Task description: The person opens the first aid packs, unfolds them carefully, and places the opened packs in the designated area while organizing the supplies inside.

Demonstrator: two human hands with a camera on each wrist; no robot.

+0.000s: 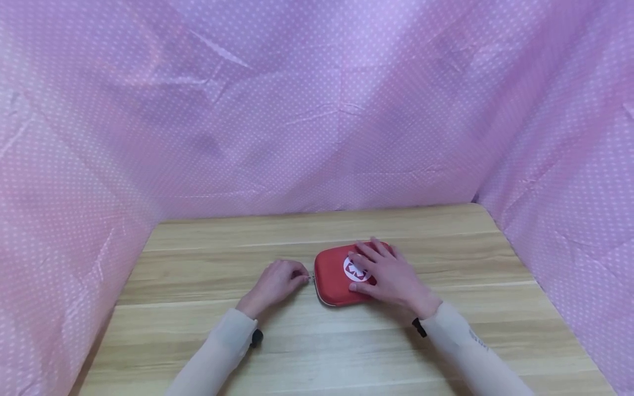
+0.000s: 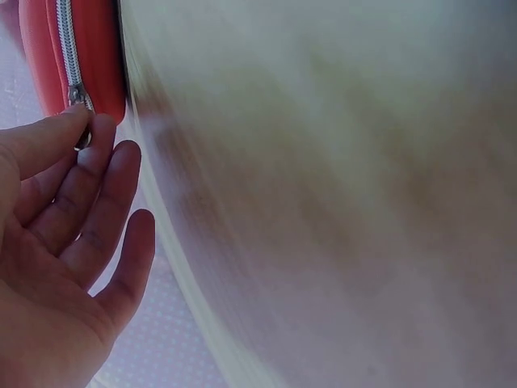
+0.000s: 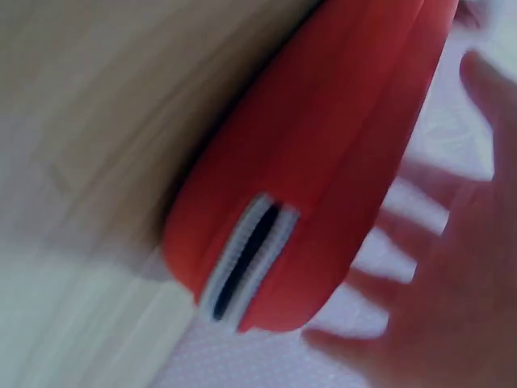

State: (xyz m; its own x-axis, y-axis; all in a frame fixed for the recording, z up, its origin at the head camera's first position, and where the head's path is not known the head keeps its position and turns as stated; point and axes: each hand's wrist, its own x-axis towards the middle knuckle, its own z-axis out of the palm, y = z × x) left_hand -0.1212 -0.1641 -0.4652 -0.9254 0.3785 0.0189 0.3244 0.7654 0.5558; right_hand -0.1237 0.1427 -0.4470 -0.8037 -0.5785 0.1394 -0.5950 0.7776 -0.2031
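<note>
A red first-aid case (image 1: 331, 275) with a white round emblem (image 1: 348, 269) lies flat on the wooden table. At its left end, my left hand (image 1: 274, 283) pinches the zipper pull (image 2: 83, 140) between thumb and forefinger, the other fingers loosely bent. Silver zipper teeth (image 2: 68, 40) run along the case's side in the left wrist view, closed above the slider. My right hand (image 1: 396, 278) rests on the lid's right part with fingers spread, partly covering the emblem. In the right wrist view, a stretch of zipper (image 3: 272, 242) stands parted, with a dark slit between its two rows.
The light wood table (image 1: 223, 242) extends around the case on all sides. Pink polka-dot cloth (image 1: 317, 110) hangs behind the table and along both sides. Long pale sleeves (image 1: 213, 352) cover both forearms, with a dark band (image 1: 419, 328) at the right wrist.
</note>
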